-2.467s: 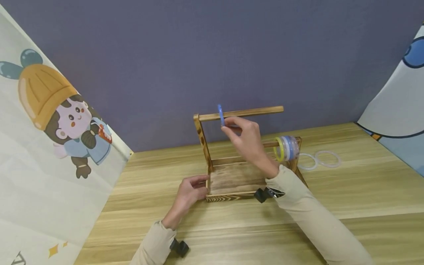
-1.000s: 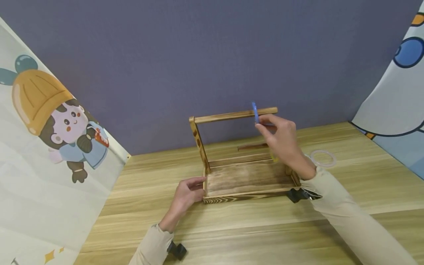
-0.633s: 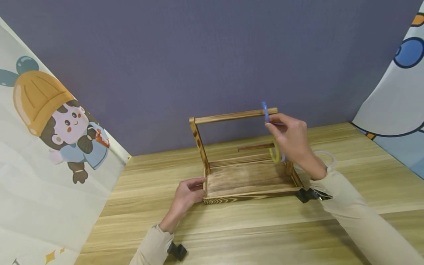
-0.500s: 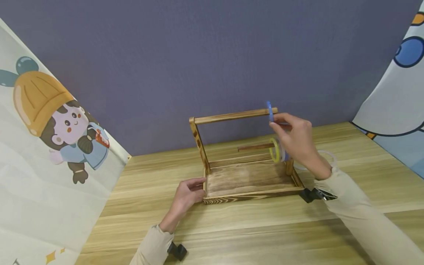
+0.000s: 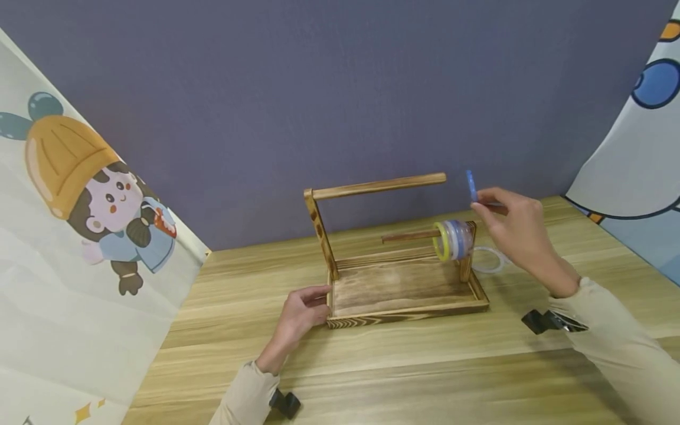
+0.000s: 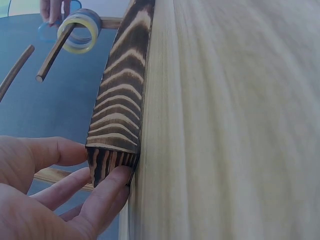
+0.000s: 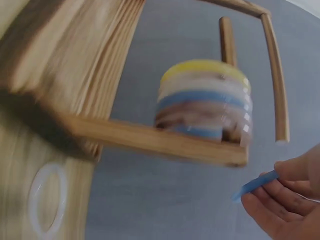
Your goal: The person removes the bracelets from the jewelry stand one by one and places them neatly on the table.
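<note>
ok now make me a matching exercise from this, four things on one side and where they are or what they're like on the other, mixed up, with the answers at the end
Things
1. left hand
2. right hand
3. yellow ring
4. upper bar

Places and states
A. round the lower bar, with other rings beside it
B. touching one end of the tray
C. wooden, with no ring on it
D. pinching a blue ring in the air

Right pairs: 1-B, 2-D, 3-A, 4-C
</note>
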The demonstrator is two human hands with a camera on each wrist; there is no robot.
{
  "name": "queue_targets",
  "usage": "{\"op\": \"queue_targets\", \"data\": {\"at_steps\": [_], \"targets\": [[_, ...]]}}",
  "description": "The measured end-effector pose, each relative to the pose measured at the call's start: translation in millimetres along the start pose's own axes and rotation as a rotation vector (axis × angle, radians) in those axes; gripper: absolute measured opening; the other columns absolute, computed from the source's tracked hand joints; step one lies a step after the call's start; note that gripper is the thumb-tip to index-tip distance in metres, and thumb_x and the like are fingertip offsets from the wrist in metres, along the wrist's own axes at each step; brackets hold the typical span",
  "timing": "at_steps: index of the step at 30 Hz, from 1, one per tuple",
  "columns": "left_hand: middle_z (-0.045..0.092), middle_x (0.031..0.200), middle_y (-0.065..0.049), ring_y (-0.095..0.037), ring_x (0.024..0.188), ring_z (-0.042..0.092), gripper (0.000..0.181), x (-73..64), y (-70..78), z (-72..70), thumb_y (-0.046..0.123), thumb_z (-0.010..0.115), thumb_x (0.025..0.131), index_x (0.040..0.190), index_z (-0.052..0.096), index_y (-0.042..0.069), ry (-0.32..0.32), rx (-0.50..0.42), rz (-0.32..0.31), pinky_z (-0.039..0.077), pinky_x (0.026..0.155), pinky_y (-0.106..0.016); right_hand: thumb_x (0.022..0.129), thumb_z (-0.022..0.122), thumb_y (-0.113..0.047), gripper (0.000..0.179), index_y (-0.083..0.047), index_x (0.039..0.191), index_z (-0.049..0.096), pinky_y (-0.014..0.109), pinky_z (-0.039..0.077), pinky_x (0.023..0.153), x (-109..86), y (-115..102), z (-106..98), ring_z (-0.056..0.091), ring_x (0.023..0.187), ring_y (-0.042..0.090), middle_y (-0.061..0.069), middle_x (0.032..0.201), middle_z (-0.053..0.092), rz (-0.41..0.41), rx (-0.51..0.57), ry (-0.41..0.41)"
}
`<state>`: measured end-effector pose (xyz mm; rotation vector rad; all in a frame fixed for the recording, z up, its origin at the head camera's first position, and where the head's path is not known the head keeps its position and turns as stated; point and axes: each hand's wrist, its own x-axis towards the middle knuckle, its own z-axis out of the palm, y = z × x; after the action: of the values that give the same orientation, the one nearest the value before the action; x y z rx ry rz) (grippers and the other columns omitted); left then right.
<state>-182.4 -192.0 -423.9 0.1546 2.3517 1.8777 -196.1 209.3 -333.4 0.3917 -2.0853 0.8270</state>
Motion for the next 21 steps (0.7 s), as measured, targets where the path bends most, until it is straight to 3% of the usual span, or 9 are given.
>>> {"op": "queue_targets", "data": {"at_steps": [6,7,11,12,14,16,18,21], "targets": [[0.066,0.119,-0.028,-0.035,0.108,0.066,0.048,0.3,-0.9,1.0,-0.006,0.066,0.078,0.126,0.064,-0.007,0.005,-0.001,0.003,0.06,0.076,-0.032,0.082,0.075,0.006,0.02,0.007,0.102,0.07,-0.006,0.033,0.076,-10.0,17,-15,0.071,0.079,0.041,0.024,0.093,0.072,-0.004,-0.093,-0.041],[0.066,0.119,-0.028,-0.035,0.108,0.066,0.048,0.5,-0.9,1.3,-0.006,0.066,0.078,0.126,0.064,-0.007,0.003,-0.002,0.004,0.06,0.076,-0.032,0.082,0.075,0.007,0.021,0.008,0.102,0.07,-0.002,0.041,0.074,-11.6,20,-18,0.071,0.079,0.042,0.024,0.093,0.072,-0.013,-0.109,-0.049],[0.065,0.12,-0.029,-0.035,0.108,0.066,0.047,0.7,-0.6,1.2,-0.006,0.065,0.079,0.126,0.063,-0.008,0.0,-0.004,0.01,0.06,0.075,-0.031,0.08,0.076,0.006,0.024,0.009,0.103,0.07,-0.002,0.039,0.069,-15.3,28,-30,0.071,0.078,0.044,0.027,0.093,0.072,-0.044,-0.162,-0.085],[0.065,0.12,-0.029,-0.036,0.108,0.066,0.047,0.5,-0.5,0.8,-0.007,0.065,0.079,0.126,0.063,-0.008,0.002,-0.002,0.012,0.06,0.075,-0.031,0.08,0.076,0.007,0.024,0.009,0.103,0.07,0.003,0.045,0.065,-16.1,29,-32,0.07,0.077,0.045,0.027,0.093,0.072,-0.047,-0.171,-0.09],[0.065,0.12,-0.029,-0.036,0.109,0.065,0.047,0.2,-0.5,0.0,-0.007,0.065,0.079,0.125,0.063,-0.009,0.0,-0.002,0.017,0.06,0.075,-0.03,0.08,0.076,0.006,0.024,0.01,0.103,0.07,0.004,0.044,0.061,-18.2,33,-36,0.07,0.076,0.046,0.027,0.092,0.072,-0.041,-0.189,-0.099],[0.065,0.12,-0.029,-0.037,0.11,0.065,0.046,0.4,-0.8,-0.6,-0.007,0.064,0.079,0.126,0.063,-0.009,-0.004,-0.004,0.015,0.06,0.075,-0.029,0.08,0.075,0.006,0.023,0.01,0.102,0.07,0.021,0.053,0.057,-21.4,37,-39,0.07,0.076,0.047,0.028,0.091,0.072,-0.035,-0.201,-0.11],[0.065,0.12,-0.029,-0.037,0.11,0.065,0.046,0.4,-1.2,-0.9,-0.007,0.064,0.079,0.126,0.063,-0.009,-0.01,-0.005,0.013,0.059,0.076,-0.029,0.078,0.076,0.008,0.022,0.01,0.1,0.071,0.039,0.053,0.056,-25.1,42,-41,0.069,0.074,0.047,0.028,0.089,0.071,-0.04,-0.207,-0.118],[0.065,0.121,-0.029,-0.037,0.111,0.065,0.047,0.0,-1.1,-0.9,-0.007,0.065,0.08,0.126,0.063,-0.008,-0.012,-0.006,0.01,0.059,0.078,-0.03,0.074,0.078,0.01,0.022,0.009,0.096,0.073,0.045,0.053,0.054,-30.1,51,-43,0.069,0.07,0.045,0.027,0.086,0.072,-0.072,-0.231,-0.133]]}}
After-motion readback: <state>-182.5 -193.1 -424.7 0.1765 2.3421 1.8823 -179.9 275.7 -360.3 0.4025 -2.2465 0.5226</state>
